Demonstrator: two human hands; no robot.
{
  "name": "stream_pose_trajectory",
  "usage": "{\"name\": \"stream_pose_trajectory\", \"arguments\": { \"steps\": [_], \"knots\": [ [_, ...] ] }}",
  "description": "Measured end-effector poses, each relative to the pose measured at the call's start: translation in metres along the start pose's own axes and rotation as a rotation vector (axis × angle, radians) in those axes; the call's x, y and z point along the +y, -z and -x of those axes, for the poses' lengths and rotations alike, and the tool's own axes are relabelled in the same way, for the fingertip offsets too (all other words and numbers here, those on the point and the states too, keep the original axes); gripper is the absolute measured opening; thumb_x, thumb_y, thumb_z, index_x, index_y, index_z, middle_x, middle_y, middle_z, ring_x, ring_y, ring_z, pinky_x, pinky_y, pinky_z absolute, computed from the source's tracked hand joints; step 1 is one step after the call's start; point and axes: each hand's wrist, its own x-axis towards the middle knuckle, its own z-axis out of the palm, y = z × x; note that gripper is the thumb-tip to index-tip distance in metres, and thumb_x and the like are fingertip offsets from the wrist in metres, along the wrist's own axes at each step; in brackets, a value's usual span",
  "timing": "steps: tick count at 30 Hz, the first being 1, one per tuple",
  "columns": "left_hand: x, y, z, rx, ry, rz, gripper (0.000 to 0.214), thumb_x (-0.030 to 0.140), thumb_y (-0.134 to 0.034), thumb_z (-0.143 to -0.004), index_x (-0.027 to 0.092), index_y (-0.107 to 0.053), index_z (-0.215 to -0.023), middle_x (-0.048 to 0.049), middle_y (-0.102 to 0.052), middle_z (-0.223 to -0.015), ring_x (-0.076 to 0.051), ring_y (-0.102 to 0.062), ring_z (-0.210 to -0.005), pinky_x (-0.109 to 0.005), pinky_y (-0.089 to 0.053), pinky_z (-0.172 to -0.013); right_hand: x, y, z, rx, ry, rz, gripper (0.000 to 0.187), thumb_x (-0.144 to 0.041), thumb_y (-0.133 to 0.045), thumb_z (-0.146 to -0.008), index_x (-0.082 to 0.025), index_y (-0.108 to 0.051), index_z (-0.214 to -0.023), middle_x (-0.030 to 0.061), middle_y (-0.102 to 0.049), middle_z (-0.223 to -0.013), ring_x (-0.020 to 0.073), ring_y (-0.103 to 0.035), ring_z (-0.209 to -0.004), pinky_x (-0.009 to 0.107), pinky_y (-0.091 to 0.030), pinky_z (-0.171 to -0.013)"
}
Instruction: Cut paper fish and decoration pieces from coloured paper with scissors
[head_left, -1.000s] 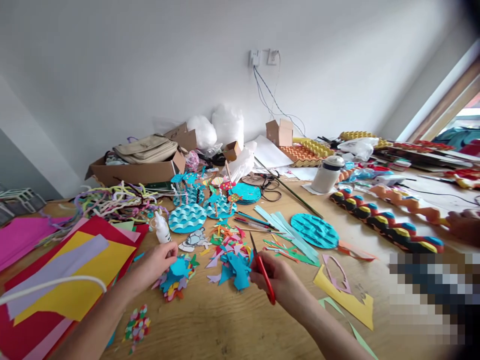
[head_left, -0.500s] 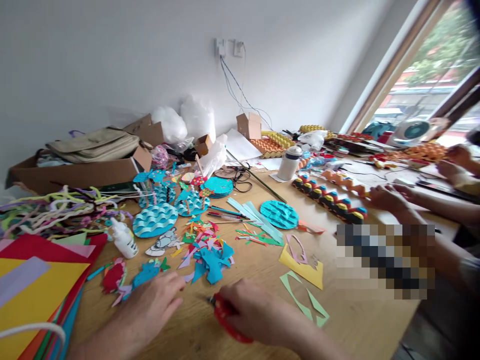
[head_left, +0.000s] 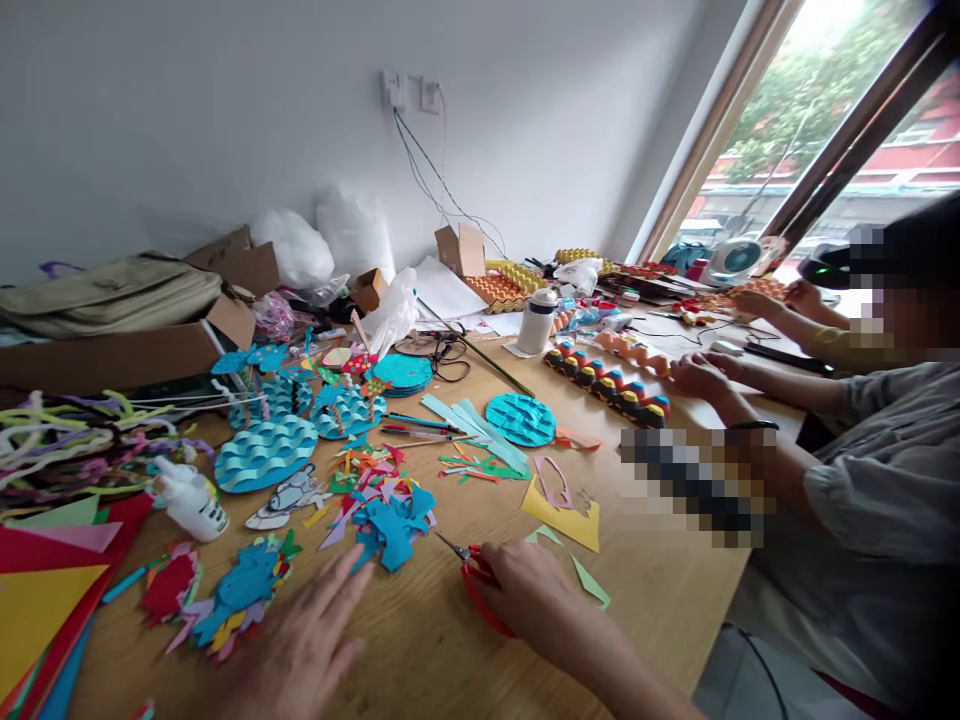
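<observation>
Red-handled scissors [head_left: 480, 592] are gripped in my right hand [head_left: 529, 600], their blades pointing away and to the left, low over the wooden table. My left hand [head_left: 307, 635] is open, fingers spread, beside a pile of blue paper scraps [head_left: 394, 525]. Left of that hand lie a blue paper cut-out [head_left: 244, 590] and a red paper cut-out [head_left: 171, 585]. A green paper offcut [head_left: 592, 580] and a yellow paper offcut [head_left: 562, 515] lie just beyond my right hand.
A white glue bottle [head_left: 187, 500], a round blue wavy paper piece [head_left: 266, 452] and coloured sheets [head_left: 52, 600] are on the left. A white cup [head_left: 537, 322] stands farther back. To the right, a co-worker's hands [head_left: 701, 372] are near a painted egg-carton strip [head_left: 607, 385].
The view has turned right, bringing more of the co-workers into sight. My left hand has spread its fingers and moved off the blue cut-out. The scissors stay in my right hand.
</observation>
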Motion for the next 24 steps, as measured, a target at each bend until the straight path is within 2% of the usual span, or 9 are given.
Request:
{"name": "stream_pose_trajectory", "arguments": {
  "steps": [2,4,7,11,18,21,24],
  "knots": [
    [0.007,-0.013,-0.001,0.012,-0.081,-0.014,0.059,0.021,-0.050,-0.076,0.025,-0.033,-0.133,-0.0056,-0.042,-0.135,-0.022,-0.045,-0.118,-0.032,-0.044,-0.091,0.003,-0.002,-0.001,0.010,-0.032,-0.005,0.030,-0.027,-0.037,-0.081,-0.018,-0.065,-0.077,0.0116,-0.069,-0.076,0.0240,-0.065,-0.068,0.025,-0.035,-0.050],
    [0.011,-0.025,-0.003,-0.022,-0.067,-0.014,0.065,0.028,-0.052,-0.077,0.028,-0.024,-0.136,-0.0061,-0.035,-0.139,-0.025,-0.041,-0.121,-0.037,-0.040,-0.094,0.004,-0.002,-0.002,0.019,-0.052,-0.011,0.029,-0.027,-0.038,-0.081,-0.018,-0.065,-0.077,0.0126,-0.069,-0.077,0.0250,-0.065,-0.069,0.025,-0.035,-0.050],
    [0.012,-0.034,-0.008,-0.100,-0.026,0.020,0.065,0.037,-0.050,-0.078,0.031,-0.021,-0.136,-0.0049,-0.033,-0.140,-0.026,-0.038,-0.123,-0.039,-0.034,-0.099,0.005,-0.003,-0.006,0.037,-0.063,-0.014,0.031,-0.027,-0.035,-0.083,-0.018,-0.064,-0.076,0.0131,-0.068,-0.077,0.0258,-0.065,-0.070,0.026,-0.035,-0.050],
    [0.009,-0.028,-0.020,-0.173,0.031,0.051,0.059,0.034,-0.051,-0.078,0.030,-0.029,-0.133,-0.0051,-0.035,-0.139,-0.026,-0.036,-0.124,-0.041,-0.030,-0.101,0.008,-0.005,-0.010,0.032,-0.076,-0.005,0.032,-0.028,-0.036,-0.083,-0.017,-0.065,-0.076,0.0140,-0.068,-0.076,0.0262,-0.065,-0.068,0.026,-0.035,-0.050],
    [0.009,-0.014,-0.040,-0.272,0.089,0.077,0.052,0.038,-0.047,-0.079,0.023,-0.040,-0.129,-0.0101,-0.038,-0.137,-0.028,-0.036,-0.124,-0.046,-0.032,-0.100,0.009,-0.003,-0.018,0.028,-0.069,0.030,0.034,-0.027,-0.035,-0.083,-0.015,-0.066,-0.078,0.0163,-0.068,-0.077,0.0267,-0.065,-0.069,0.027,-0.039,-0.051],
    [0.006,-0.013,-0.041,-0.235,0.128,0.121,0.048,0.032,-0.047,-0.079,0.023,-0.044,-0.126,-0.0096,-0.042,-0.135,-0.027,-0.039,-0.122,-0.046,-0.033,-0.100,0.009,-0.002,-0.021,0.015,-0.059,0.073,0.032,-0.024,-0.038,-0.081,-0.013,-0.067,-0.078,0.0180,-0.068,-0.077,0.0285,-0.065,-0.071,0.029,-0.041,-0.053],
    [-0.005,-0.007,-0.042,-0.140,0.268,0.226,0.043,0.020,-0.041,-0.079,0.016,-0.051,-0.121,-0.0119,-0.048,-0.131,-0.025,-0.044,-0.119,-0.042,-0.035,-0.099,0.009,-0.002,-0.022,-0.003,-0.056,0.103,0.030,-0.022,-0.040,-0.080,-0.012,-0.068,-0.078,0.0188,-0.068,-0.076,0.0294,-0.065,-0.069,0.030,-0.042,-0.053]
  ]
}}
